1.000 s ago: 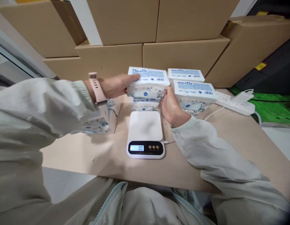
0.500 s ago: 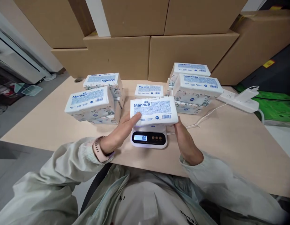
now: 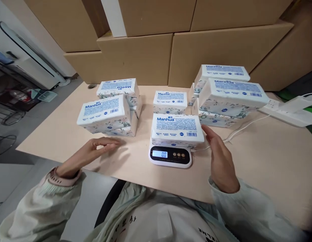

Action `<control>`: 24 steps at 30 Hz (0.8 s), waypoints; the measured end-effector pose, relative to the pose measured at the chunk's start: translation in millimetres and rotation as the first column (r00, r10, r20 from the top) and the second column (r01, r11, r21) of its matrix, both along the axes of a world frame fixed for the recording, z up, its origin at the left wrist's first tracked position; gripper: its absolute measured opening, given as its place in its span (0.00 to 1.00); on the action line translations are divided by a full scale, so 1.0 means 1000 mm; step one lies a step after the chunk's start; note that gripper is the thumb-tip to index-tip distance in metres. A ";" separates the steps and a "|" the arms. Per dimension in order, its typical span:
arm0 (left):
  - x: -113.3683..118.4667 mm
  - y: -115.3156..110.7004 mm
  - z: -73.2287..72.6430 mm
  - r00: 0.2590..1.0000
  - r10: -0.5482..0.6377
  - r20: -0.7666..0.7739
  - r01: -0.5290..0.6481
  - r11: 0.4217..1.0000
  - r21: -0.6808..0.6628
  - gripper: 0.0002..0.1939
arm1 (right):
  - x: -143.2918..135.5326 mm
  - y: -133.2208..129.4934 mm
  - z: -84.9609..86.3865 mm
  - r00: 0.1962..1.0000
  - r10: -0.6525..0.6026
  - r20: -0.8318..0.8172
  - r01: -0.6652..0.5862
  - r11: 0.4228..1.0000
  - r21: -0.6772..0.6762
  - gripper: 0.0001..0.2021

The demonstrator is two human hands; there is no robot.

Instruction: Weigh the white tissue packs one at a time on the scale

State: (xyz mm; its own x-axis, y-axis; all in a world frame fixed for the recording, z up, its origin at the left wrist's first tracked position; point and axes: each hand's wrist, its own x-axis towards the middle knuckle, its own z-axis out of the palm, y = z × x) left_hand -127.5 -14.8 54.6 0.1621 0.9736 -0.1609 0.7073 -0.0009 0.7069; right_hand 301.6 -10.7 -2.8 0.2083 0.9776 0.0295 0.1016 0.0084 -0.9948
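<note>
A white and blue pack of tissues [image 3: 177,129] lies flat on the white digital kitchen scale [image 3: 171,164], whose lit display reads 0.0. My right hand [image 3: 221,158] is beside the pack's right end with nothing in its grasp; its fingertips are close to the wrapper, and I cannot tell whether they touch. Away to the left, my left hand [image 3: 92,151] hovers over the table with its fingers stretched out, holding nothing. It is nearest to the left stack of tissue packs [image 3: 105,112]. Another tissue pack [image 3: 170,101] sits behind the scale.
More tissue packs [image 3: 231,97] are piled at the right. A white power strip [image 3: 284,112] with a cable [image 3: 236,131] lies beyond them. Cardboard boxes [image 3: 135,60] wall off the table's back edge. The wooden table [image 3: 256,164] extends to the right.
The tissue pack has gone down onto the scale and both hands have let go. My left hand has moved away to the left. The view has shifted slightly.
</note>
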 end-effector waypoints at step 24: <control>0.078 0.110 -0.020 0.889 0.291 0.352 -0.386 0.891 0.238 0.26 | 0.001 0.001 -0.006 0.995 -0.086 -0.053 0.087 0.996 0.024 0.22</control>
State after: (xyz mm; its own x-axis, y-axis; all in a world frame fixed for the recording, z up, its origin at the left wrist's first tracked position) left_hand -49.0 95.2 34.3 -0.1920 0.9709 0.1428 0.4564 -0.0404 0.8889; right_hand 302.4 -10.1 -8.6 0.2942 0.9549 0.0414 0.0511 0.0276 -0.9983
